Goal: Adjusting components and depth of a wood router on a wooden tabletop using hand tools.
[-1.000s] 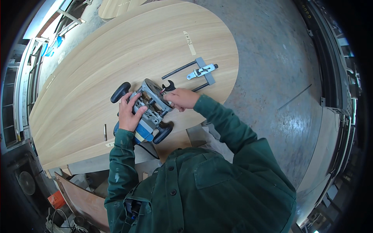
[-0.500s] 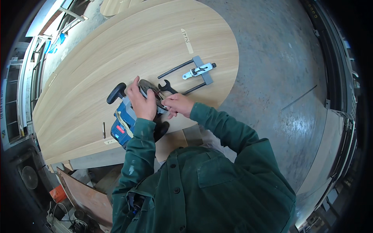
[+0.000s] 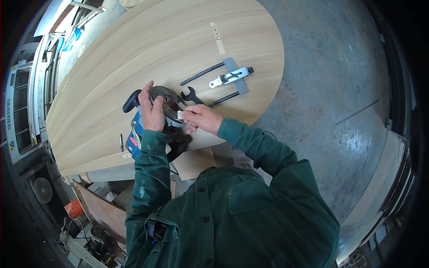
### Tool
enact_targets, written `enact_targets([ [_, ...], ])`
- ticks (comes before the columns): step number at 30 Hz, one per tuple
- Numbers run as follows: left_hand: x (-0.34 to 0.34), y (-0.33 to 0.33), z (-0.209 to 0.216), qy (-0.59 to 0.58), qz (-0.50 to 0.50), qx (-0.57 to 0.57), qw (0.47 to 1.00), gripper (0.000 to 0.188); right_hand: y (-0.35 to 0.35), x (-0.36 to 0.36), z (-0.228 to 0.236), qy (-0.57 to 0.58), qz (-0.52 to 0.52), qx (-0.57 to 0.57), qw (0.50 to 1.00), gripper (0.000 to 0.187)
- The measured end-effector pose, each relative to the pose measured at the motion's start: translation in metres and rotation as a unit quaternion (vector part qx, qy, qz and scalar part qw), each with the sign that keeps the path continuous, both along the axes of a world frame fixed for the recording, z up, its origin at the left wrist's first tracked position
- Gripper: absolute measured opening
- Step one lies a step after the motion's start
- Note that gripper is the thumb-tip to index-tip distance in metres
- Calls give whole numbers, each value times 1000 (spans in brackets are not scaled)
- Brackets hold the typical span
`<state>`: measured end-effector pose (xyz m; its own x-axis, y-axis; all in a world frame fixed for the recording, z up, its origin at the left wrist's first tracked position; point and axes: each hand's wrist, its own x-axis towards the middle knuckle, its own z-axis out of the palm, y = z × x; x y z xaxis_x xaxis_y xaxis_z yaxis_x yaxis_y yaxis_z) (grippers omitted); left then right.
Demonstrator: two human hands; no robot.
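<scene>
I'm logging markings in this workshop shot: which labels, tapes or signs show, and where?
Pale strip of masking tape: far side of the oval wooden tabletop, narrow, beige, with handwriting.
Small white tag: tabletop's near edge, beside the blue power router.
Small triangular sticker: far-left frame, too small to detail.

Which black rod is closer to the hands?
The lower rod, just right of the wrench, nearly reaches the right hand. The upper rod lies farther up the board.

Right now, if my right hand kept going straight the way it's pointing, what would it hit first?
Your right hand points left toward the round base of the router, so it would likely meet that first; your left hand is just beyond. Depth is unclear.
</scene>
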<state>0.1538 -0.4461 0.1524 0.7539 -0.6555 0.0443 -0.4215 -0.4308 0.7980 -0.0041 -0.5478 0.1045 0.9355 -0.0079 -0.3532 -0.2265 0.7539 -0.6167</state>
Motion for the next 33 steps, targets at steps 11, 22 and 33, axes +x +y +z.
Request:
enact_targets([
  [11,19,-2,-9,32,-5,3,999,54,-28,14,31,-201,-6,-709,676,19],
  [22,16,-4,-2,35,18,4,999,55,-58,71,51,-395,220,-813,366,13],
  [33,31,-9,-4,73,35,-5,997,51,-63,78,46,-349,270,-766,468,16],
])
